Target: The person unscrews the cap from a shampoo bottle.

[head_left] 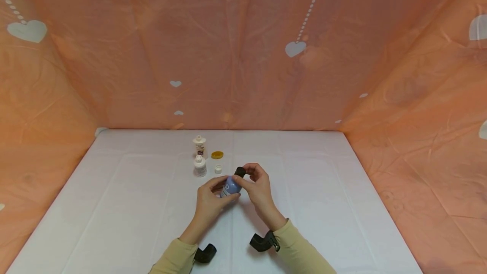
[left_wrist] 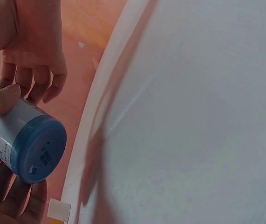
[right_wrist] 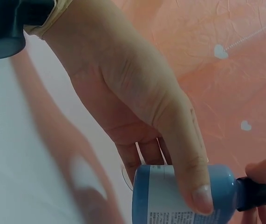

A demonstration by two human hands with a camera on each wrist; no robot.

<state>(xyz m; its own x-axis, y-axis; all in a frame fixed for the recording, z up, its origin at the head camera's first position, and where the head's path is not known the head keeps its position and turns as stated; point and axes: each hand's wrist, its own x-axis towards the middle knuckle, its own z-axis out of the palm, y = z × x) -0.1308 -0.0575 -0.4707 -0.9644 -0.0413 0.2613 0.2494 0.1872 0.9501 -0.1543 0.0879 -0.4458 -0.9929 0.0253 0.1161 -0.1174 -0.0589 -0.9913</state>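
A blue bottle (head_left: 230, 187) with a white label and a black cap (head_left: 240, 171) is held tilted above the white table. My left hand (head_left: 209, 200) grips its body between thumb and fingers; the bottle's blue base (left_wrist: 42, 151) shows in the left wrist view. At the other end, my right hand (head_left: 262, 190) pinches the black cap (right_wrist: 255, 193) between thumb and fingers. The cap sits on the bottle's neck. Whether it is turning cannot be told.
Beyond the hands stand a labelled white bottle (head_left: 199, 147) and a smaller white bottle (head_left: 200, 166). To their right lie a yellow lid (head_left: 217, 154) and a small white cap (head_left: 218, 169). Orange sheeting (head_left: 236, 62) with pale hearts borders the white table (head_left: 316, 189).
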